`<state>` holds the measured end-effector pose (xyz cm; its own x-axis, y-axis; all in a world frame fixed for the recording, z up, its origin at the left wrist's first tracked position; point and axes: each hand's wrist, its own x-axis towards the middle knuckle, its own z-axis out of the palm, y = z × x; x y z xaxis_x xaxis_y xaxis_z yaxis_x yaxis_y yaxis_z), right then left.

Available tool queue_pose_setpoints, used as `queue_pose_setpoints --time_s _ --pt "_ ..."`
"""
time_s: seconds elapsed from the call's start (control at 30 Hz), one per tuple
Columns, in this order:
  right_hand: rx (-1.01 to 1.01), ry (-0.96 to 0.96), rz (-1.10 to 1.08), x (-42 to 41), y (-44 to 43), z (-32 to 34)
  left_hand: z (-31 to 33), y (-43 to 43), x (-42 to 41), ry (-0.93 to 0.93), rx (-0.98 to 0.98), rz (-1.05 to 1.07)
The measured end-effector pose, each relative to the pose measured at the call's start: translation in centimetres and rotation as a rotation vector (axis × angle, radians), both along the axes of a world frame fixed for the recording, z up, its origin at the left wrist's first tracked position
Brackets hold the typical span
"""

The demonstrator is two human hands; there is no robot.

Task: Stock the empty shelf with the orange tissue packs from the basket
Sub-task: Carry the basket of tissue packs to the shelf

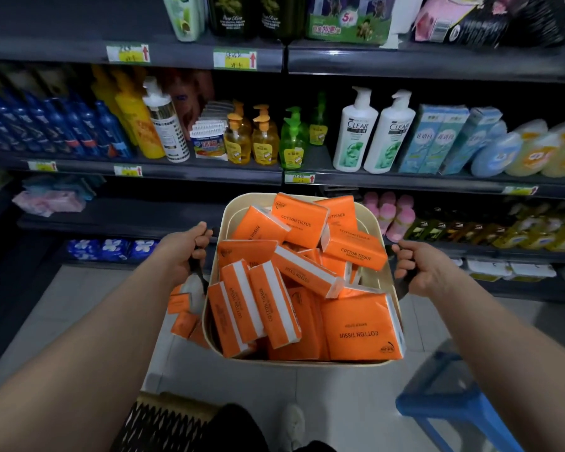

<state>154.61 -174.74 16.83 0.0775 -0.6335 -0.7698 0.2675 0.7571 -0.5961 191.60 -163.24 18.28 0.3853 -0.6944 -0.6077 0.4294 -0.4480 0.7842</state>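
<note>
A cream basket (pixel 307 362) hangs in front of me, above the floor, heaped with several orange tissue packs (pixel 361 324) printed "COTTON TISSUE". My left hand (pixel 185 247) is closed around the dark handle on the basket's left side. On the right side my right hand (pixel 419 267) grips the matching handle. A few more orange packs (pixel 183 316) show beside the basket's left wall, lower down. Straight ahead, behind the basket, is a dark shelf (pixel 137 220) that is bare except for pink packets at its left end.
Stocked store shelves fill the view: shampoo and soap bottles (pixel 356 132) at middle height, pink bottles (pixel 393 215) and yellow bottles to the right. A blue plastic stool (pixel 454 399) stands at the lower right, a woven basket (pixel 163 419) at the lower left. The floor is light tile.
</note>
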Motion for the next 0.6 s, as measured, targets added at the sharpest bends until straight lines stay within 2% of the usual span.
queue_pose_setpoints --time_s 0.3,0.6 --pt "-0.006 -0.037 -0.044 -1.6 -3.4 -0.7 -0.3 -5.8 -1.2 -0.051 0.031 -0.056" --pt "0.031 -0.015 -0.198 -2.9 -4.3 -1.8 -2.8 -12.7 -1.4 -0.01 0.051 -0.188"
